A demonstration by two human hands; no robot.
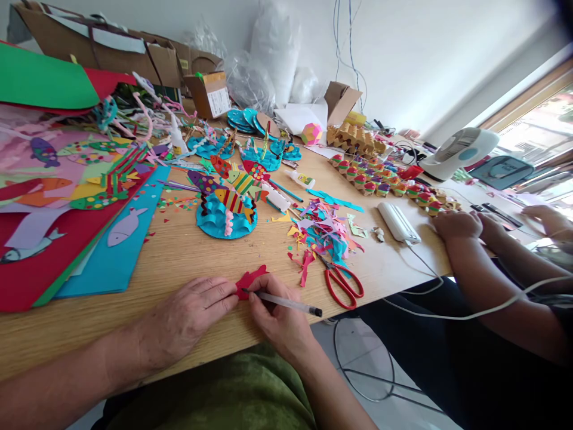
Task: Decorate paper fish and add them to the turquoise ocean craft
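Note:
A small red paper fish (252, 277) lies on the table close to the front edge. My left hand (190, 310) rests flat on the tabletop, fingers stretched out, their tips touching the fish's left side; the thumb is hidden. Between the closed fingers of my right hand (280, 319) is a pen (290, 303) with a clear barrel and a black end, its tip on the red paper. Right of this hand lie red-handled scissors (342, 283). Beyond the fish stands a round blue base (210, 227) carrying several patterned paper fish (237, 200).
Coloured paper sheets (101, 263) cover the left side. Paper scraps (322, 224) are heaped right of centre. A white power bank (398, 222) with a cable lies near another person's forearms (474, 263). Painted egg cartons (389, 179), glue bottles and cardboard boxes (208, 94) stand farther back.

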